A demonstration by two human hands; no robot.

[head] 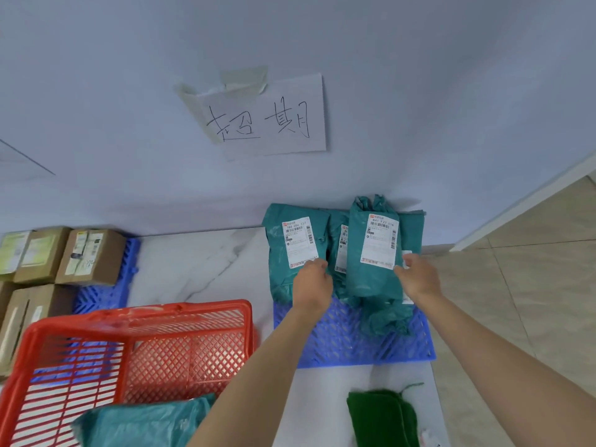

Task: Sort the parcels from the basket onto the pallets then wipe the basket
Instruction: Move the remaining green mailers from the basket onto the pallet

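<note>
Head view: two hands (311, 282) touch three teal parcels (371, 253) on one pallet (348, 343).

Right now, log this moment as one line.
left hand on teal parcel | right hand on second teal parcel | blue pallet | red basket

Red basket (135, 350): plastic lattice, at the near left, tilted, one teal bag (145, 424) in its near end. Right pallet (348, 343): blue grid against the wall, near half bare. Three teal parcels on its far half, white labels up: left parcel (290, 253), middle parcel (338, 250) half hidden, right parcel (374, 253) overlapping it. Left pallet (109, 295): blue, carrying brown boxes (90, 256). Green cloth (383, 417) at the near edge.
</note>
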